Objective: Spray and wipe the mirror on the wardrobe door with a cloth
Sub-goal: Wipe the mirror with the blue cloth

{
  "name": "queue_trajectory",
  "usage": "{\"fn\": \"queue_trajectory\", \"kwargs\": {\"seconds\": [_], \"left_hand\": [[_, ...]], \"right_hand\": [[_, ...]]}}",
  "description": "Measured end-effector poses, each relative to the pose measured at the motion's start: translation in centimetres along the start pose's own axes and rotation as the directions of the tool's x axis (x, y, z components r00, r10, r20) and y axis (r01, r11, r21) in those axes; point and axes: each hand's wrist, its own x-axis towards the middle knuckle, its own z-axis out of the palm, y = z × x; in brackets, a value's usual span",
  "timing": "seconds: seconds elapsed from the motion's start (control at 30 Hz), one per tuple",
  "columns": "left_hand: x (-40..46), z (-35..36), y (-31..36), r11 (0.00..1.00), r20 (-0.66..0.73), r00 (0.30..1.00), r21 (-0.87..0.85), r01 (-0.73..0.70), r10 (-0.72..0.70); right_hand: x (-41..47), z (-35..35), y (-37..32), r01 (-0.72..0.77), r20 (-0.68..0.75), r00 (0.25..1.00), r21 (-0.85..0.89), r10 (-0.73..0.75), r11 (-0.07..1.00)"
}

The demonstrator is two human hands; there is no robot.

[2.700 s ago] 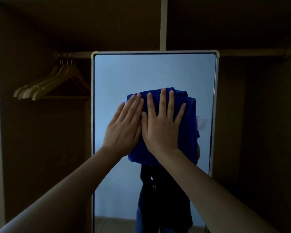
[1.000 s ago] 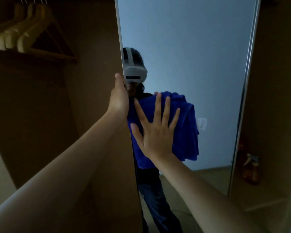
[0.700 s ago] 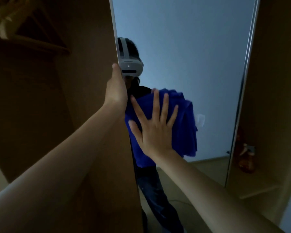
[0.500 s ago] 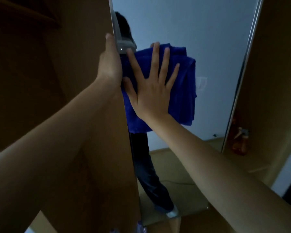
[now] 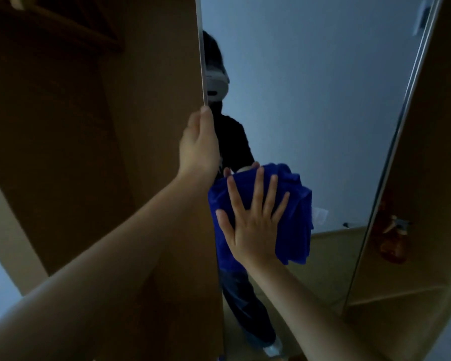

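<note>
Wardrobe of brown wooden board (image 5: 63, 152) fills the left side, dark inside. Next in size is the tall rectangular mirror with a thin pale metal frame (image 5: 323, 100), fixed on the wardrobe door. Its long axis runs up and down, tilted a little in this view, and its glass faces the person and slightly to the right. Glass like this is stiff, heavy and fragile, also slippery when wet, so I judge the door is best held by its frame edge, never by pushing hard in the middle.

The left hand (image 5: 199, 144) does so: its fingers are wrapped around the left edge of the door, thumb up along the frame, steadying it.

The soft blue cloth, folded and a bit crumpled (image 5: 294, 220), lies flat against the lower middle of the glass. It seems light and limp, easy to bunch up, so a wide flat palm is the good hold. The right hand (image 5: 255, 225) presses it with fingers spread and straight, not clenched.

On a shelf at right stands an orange spray bottle (image 5: 393, 241), untouched.
</note>
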Motion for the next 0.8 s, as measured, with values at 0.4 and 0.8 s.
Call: {"fn": "queue_trajectory", "kwargs": {"seconds": [0.4,0.8], "left_hand": [[-5.2,-0.1,-7.4,0.992,0.05,0.998,0.115,-0.047,0.041],[-7.5,-0.3,-11.1,0.991,0.061,0.998,0.133,0.004,-0.012]], "right_hand": [[0.1,0.3,-0.1,0.0,-0.012,1.0,-0.054,-0.001,0.999],[-1.8,2.1,0.1,-0.024,-0.017,1.0,-0.102,0.022,0.995]]}}
